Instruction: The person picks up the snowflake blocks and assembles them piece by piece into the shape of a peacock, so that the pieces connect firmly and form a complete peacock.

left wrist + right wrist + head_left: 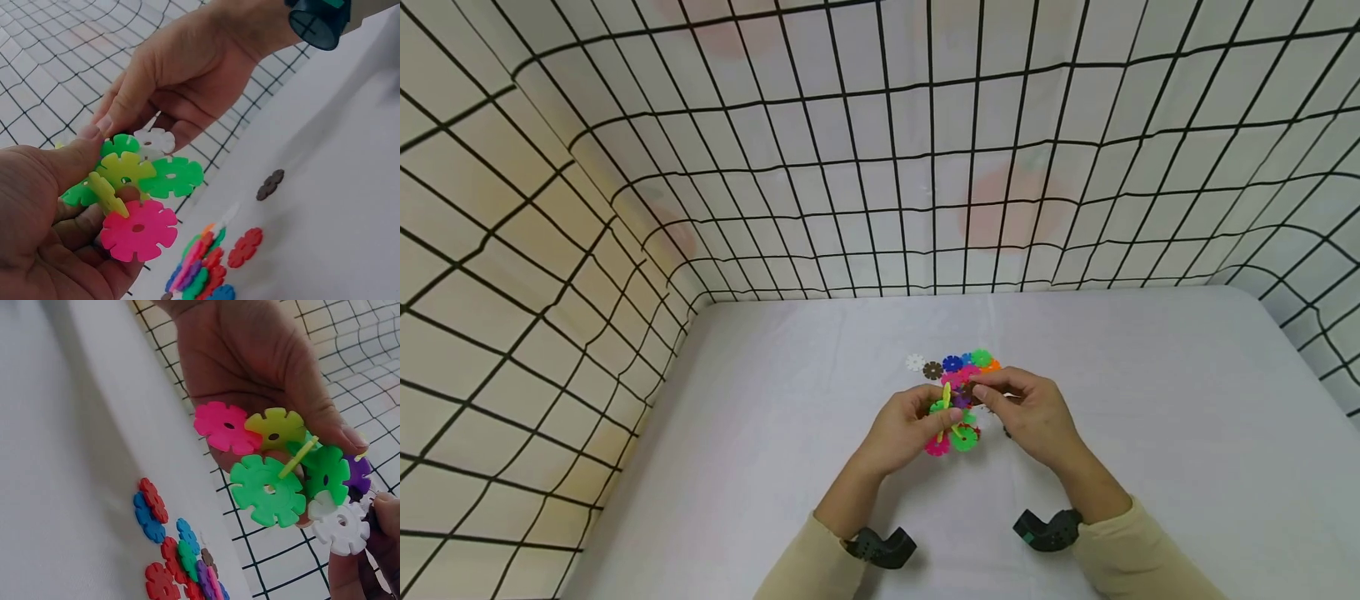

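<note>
Head view, lower centre: my left hand [904, 427] pinches a notched-disc cluster [128, 165]; my right hand [1036, 418], a dark disc [373, 517].

Joined discs [134, 167] in left hand [904, 429], right hand [1036, 417] alongside, loose discs [952, 363] behind on table [760, 433]

A cluster [955, 421] of notched, flower-shaped plastic discs with centre holes is slotted together at differing angles, held raised above the surface [760, 450] in the left fingers [84, 230]. A pink disc [139, 230] sits at one end by a yellow disc [125, 170], with green discs [269, 490] and a thin, edge-on yellow piece [300, 456] around the middle. A white disc [342, 524] and a purple disc [358, 475] mark the far end, where the right fingers [1006, 381] pinch a mostly hidden dark piece [970, 389].
</note>
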### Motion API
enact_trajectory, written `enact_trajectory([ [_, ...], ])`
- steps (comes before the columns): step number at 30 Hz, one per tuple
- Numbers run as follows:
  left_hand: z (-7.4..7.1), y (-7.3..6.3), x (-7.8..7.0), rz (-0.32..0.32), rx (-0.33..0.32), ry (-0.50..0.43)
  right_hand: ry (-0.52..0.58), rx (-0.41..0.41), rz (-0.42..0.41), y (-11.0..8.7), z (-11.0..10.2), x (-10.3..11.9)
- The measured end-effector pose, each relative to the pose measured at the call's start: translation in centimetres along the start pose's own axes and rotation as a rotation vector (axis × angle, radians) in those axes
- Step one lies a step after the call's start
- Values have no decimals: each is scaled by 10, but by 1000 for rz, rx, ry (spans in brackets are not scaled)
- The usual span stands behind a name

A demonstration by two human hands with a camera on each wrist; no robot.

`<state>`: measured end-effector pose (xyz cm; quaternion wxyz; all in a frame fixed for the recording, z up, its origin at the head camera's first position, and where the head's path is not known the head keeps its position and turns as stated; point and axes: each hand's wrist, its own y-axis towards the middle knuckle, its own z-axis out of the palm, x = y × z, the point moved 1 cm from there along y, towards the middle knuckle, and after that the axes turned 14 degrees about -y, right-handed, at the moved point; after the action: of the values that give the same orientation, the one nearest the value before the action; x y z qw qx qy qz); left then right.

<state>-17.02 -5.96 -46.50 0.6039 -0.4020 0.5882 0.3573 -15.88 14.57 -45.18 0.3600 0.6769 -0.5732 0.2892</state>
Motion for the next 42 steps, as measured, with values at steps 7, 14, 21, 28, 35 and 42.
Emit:
enact_trajectory([
  [7, -1, 0, -1, 7, 15, -67, 28, -16, -50, 1, 4, -4],
  [14, 1, 2, 2, 10, 27, -146, 83, 36, -23, 4, 5, -11],
  [21, 2, 1, 1, -19, 39, -103, 41, 104, -12, 6, 3, -15],
  [28, -10, 2, 0, -40, -16, -135, -75, 157, 104, 10, -3, -26],
  [35, -24, 3, 3, -61, -63, -176, -417, 288, 59, 9, 17, -38],
  [42, -19, 5, 5, -92, -5, -314, -535, 318, -18, 6, 30, -35],
])
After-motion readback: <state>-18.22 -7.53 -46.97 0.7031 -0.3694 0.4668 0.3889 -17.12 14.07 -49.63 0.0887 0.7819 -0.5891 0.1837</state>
